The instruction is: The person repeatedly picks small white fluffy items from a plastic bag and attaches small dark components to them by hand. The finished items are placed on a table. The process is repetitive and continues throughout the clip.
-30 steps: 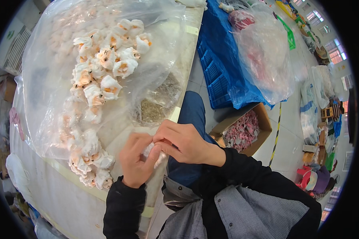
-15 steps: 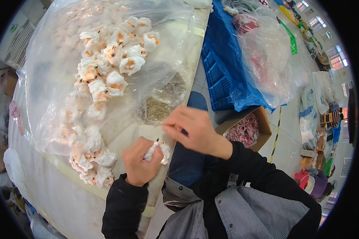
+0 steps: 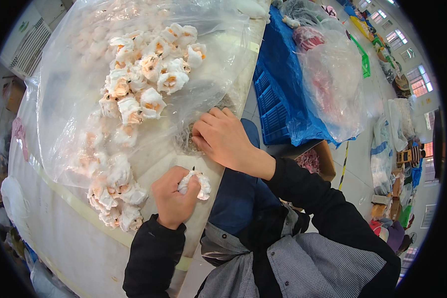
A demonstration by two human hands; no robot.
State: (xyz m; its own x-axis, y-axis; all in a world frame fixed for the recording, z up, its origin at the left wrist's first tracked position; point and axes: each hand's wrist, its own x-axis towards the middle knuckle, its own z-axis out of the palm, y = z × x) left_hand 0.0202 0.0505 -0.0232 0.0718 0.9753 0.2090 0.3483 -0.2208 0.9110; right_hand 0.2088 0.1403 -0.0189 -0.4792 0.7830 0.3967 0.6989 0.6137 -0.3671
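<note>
My left hand [image 3: 173,197] is closed around a white fluffy piece [image 3: 201,187] that looks like an artificial flower, with a small dark tip sticking up from its top. Beyond it, my right hand [image 3: 223,139] reaches down into a clear plastic bag [image 3: 226,101] of fine greenish-brown bits, fingers curled. Its fingertips are partly hidden, and what they pinch does not show. A heap of similar white flowers [image 3: 171,82] with peach-orange centres lies to the left on the table, partly on and under clear plastic sheeting [image 3: 64,129].
The table's [image 3: 79,228] right edge runs beside my legs. Right of it stand a blue crate [image 3: 270,107] under blue sheeting, a clear bag with pink contents [image 3: 333,84], and a cardboard box [image 3: 326,160] of pink shreds. A yellow-black floor strip [image 3: 343,166] lies further right.
My right hand has moved left and away from me, from above the table edge down into the bag of bits. The left hand still holds the white flower, nearly unmoved. The view has shifted slightly.
</note>
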